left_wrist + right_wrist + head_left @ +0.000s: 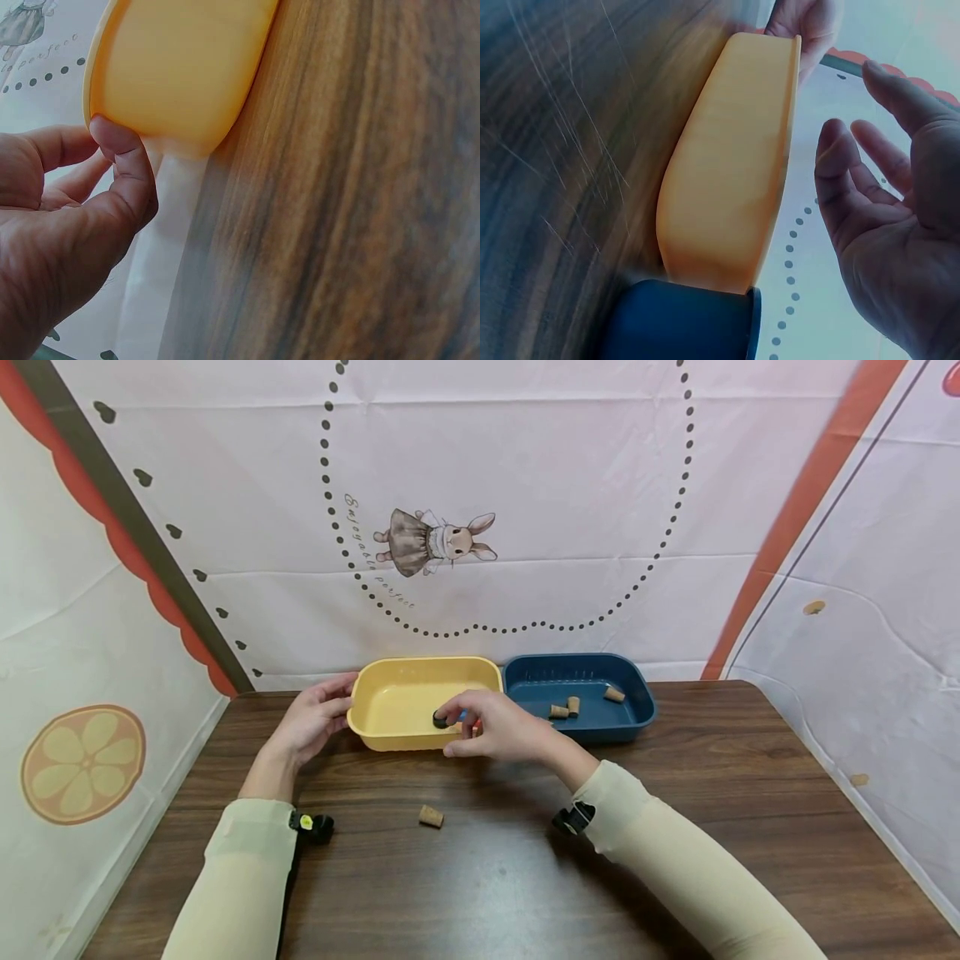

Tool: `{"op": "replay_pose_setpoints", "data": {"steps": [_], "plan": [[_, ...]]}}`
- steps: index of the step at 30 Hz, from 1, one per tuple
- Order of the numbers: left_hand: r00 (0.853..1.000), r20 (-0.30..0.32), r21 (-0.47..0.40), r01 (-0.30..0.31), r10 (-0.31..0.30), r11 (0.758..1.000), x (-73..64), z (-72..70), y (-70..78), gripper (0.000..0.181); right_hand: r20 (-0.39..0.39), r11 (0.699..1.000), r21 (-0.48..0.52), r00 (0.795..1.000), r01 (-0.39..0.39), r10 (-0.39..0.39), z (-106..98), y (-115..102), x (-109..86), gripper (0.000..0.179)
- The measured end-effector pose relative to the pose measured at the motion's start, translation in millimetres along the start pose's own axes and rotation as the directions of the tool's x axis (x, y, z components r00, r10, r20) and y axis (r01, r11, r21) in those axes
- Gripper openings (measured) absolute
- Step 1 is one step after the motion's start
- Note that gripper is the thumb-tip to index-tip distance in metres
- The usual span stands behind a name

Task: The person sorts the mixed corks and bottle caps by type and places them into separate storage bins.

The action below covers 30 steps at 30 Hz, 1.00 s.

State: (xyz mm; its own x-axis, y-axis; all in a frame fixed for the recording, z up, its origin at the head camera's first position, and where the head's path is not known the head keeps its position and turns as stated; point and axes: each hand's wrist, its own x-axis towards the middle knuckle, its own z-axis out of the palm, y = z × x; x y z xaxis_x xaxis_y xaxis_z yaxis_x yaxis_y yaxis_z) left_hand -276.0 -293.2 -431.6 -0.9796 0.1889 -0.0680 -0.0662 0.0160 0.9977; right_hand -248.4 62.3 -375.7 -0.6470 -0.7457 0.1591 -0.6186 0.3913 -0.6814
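Note:
In the head view, my right hand (498, 727) hovers over the near right part of a yellow plastic bin (408, 742). Its fingers are loosely bent, with a gap to the thumb; the right wrist view shows nothing between them. A small black round piece (439, 720) is just by the fingertips; whether they touch is unclear. Red and blue bits (474, 718) show behind this hand, mostly hidden. My left hand (311, 718) touches the yellow bin's left end, its thumb (124, 154) against the outer wall by the rim. A tapered cork (431, 816) lies on the table.
A dark blue bin (641, 714) adjoins the yellow bin's right end, with 3 corks (573, 706) inside. Both stand at the back of the brown wood table (360, 877). A printed cloth (570, 527) hangs right behind them.

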Motion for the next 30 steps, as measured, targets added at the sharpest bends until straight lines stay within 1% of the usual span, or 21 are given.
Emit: {"op": "replay_pose_setpoints", "data": {"steps": [4, 12, 19, 24, 30], "plan": [[1.0, 0.001, -0.003, 0.0, 0.0, 1.0, 0.6, -0.6, -0.9, 0.061, 0.057, 0.999, 0.021, 0.998, 0.025, -0.026, 5, 1, -3.7, 0.051], [1.0, -0.003, 0.018, -0.009, 0.009, 1.0, 2.3, -0.1, -2.4, 0.058, 0.168, 0.996, 0.075, 0.984, 0.044, -0.056, 13, 4, -9.5, 0.05], [1.0, -0.004, 0.019, 0.001, -0.001, 1.0, 1.6, -0.6, -1.0, 0.058, 0.283, 0.99, 0.139, 0.956, 0.033, -0.071, 22, 3, -9.9, 0.053], [1.0, -0.002, 0.015, 0.006, -0.006, 1.0, 1.3, -0.4, 0.1, 0.058, 0.339, 0.987, 0.16, 0.938, 0.025, -0.079, 30, 6, -7.5, 0.054], [1.0, -0.003, 0.013, 0.004, -0.004, 1.0, 1.0, 0.4, 0.9, 0.058, 0.388, 0.992, 0.124, 0.918, 0.03, -0.077, 39, 7, -4.1, 0.055]]}}
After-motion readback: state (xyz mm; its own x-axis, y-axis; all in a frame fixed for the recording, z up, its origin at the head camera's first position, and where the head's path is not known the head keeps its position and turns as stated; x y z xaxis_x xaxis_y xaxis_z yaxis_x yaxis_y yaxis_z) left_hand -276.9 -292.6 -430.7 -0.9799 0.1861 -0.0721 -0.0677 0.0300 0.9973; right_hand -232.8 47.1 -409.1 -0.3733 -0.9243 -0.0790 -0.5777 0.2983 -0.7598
